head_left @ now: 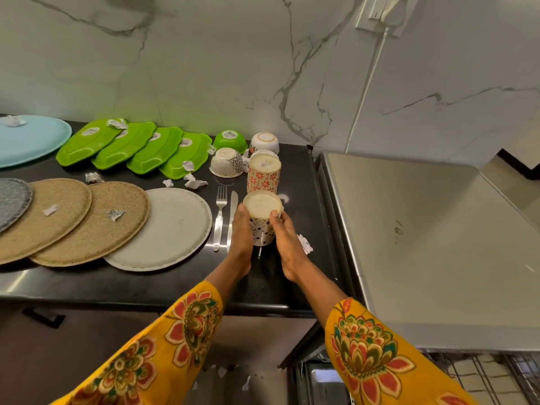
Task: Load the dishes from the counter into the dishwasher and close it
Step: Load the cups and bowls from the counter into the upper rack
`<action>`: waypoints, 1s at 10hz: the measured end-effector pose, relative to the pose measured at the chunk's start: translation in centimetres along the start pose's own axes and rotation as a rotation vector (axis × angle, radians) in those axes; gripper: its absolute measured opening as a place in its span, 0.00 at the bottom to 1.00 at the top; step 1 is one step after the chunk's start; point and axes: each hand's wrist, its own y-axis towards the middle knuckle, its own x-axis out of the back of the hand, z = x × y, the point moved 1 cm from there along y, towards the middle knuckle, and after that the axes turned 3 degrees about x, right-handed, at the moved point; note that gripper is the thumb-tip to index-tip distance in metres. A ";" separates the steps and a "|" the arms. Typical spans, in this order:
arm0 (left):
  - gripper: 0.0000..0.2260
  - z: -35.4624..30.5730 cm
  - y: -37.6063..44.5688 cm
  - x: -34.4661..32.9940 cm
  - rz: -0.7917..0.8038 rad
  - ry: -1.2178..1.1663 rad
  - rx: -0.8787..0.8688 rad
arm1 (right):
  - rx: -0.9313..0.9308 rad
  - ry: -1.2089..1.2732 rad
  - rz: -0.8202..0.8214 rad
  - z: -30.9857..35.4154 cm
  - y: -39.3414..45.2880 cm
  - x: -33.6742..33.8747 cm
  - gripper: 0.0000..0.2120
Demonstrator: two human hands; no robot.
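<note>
We are holding the cup (262, 222) with both hands, mid-frame.
Our left hand (241, 233) and right hand (287, 244) are squeezing its sides; it could be slipping and breaking.

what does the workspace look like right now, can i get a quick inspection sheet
surface: black counter, glossy.
job's things: upturned cup between both hands; red-patterned cup behind; fork, knife, grey plate, green trays, bowls.
clutter: torn paper scraps among the dishes.
grippers: left hand and right hand hold the cup's sides.
cables: white cord from wall plug.
surroundings: marble wall; dishwasher rack open at lower right.
</note>
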 end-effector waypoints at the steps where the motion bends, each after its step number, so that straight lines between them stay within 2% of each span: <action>1: 0.24 17.4 12.3 3.6 0.010 -0.022 -0.015 | 0.048 0.033 0.142 3.0 -5.3 0.1 0.27; 2: 0.29 20.7 14.1 4.0 -0.044 -0.086 -0.011 | -0.006 0.038 0.137 4.7 -9.8 0.5 0.28; 3: 0.25 3.4 -7.3 -2.1 -0.077 0.031 0.007 | 0.065 -0.014 0.055 0.1 -9.3 3.6 0.20; 4: 0.29 1.6 -14.5 -4.4 -0.063 -0.049 -0.072 | 0.083 0.013 -0.004 -2.3 -11.1 6.5 0.19; 5: 0.32 4.0 -17.0 -7.1 -0.029 -0.037 -0.046 | 0.096 0.026 -0.088 -2.7 -14.0 9.1 0.22; 6: 0.25 5.7 -20.6 -10.2 0.036 -0.023 -0.041 | 0.116 0.038 -0.169 -3.8 -16.6 12.3 0.17; 7: 0.24 7.7 -22.9 -12.7 0.095 -0.014 -0.013 | 0.092 0.020 -0.220 -4.9 -18.9 15.3 0.26; 8: 0.25 9.4 -25.0 -14.9 0.146 -0.007 0.028 | 0.054 0.025 -0.288 -6.6 -20.7 18.2 0.30; 9: 0.22 10.7 -26.9 -16.8 0.167 0.013 0.051 | 0.040 0.060 -0.358 -7.3 -23.2 20.4 0.19; 10: 0.21 12.3 -28.6 -18.3 0.172 0.039 0.099 | 0.070 0.134 -0.406 -8.5 -24.8 22.5 0.11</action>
